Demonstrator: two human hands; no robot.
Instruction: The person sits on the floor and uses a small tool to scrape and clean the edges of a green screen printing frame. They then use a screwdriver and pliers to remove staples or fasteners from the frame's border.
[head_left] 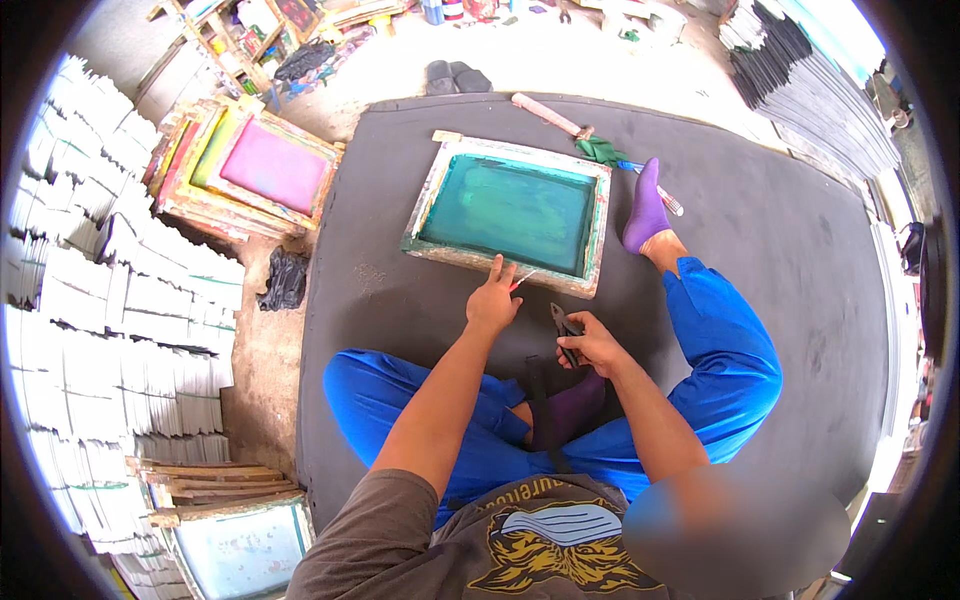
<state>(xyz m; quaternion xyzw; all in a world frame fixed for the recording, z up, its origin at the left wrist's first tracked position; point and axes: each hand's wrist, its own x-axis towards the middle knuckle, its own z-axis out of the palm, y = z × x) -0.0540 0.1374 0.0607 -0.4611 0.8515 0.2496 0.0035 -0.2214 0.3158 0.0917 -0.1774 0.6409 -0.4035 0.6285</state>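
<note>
A wooden screen-printing frame [601, 215] with a teal-green mesh [515, 210] lies on the dark mat in front of me. My left hand [492, 302] rests with fingers stretched out on the frame's near edge. Beside its thumb and forefinger is a thin red-handled tool [516, 286]; whether the hand grips it is unclear. Just right of that hand, my right hand [594, 345] is closed around dark-handled pliers [559, 318]. The pliers' jaws point up toward the frame's near side, apart from it.
The dark mat [800, 300] carries a pinkish rolled item [546, 114] with green cloth [598, 150] beyond the frame. My purple-socked foot [647, 208] is at right. Stacked frames [272, 165] and bundled white sheets [85, 350] stand left; dark slippers [458, 78] lie behind.
</note>
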